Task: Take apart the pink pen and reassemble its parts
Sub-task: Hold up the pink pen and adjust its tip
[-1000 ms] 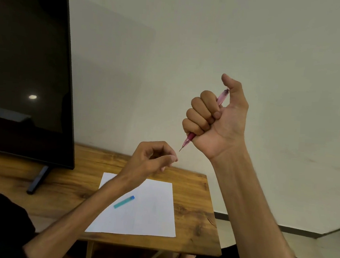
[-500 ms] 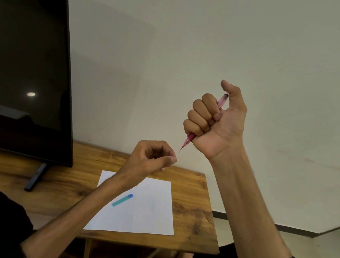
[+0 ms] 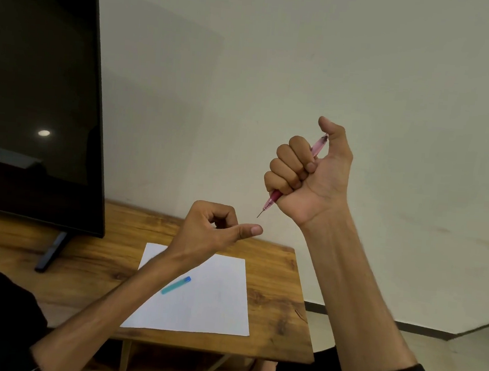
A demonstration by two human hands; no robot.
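My right hand is raised in front of the wall, fisted around the pink pen. The translucent pink barrel sticks out above the fist beside the thumb. Its thin dark tip points down-left from under the little finger. My left hand hovers lower left, just below that tip and apart from it. Its fingers are curled in and the thumb is stretched toward the right. Nothing shows inside it.
A white paper sheet lies on the wooden table with a teal and blue pen piece on it. A large dark screen on a stand fills the left. Floor lies to the right of the table edge.
My left thumb has straightened away from the curled fingers, and the hand has dropped slightly below the pen tip. The right hand keeps the same grip and has sunk slightly.
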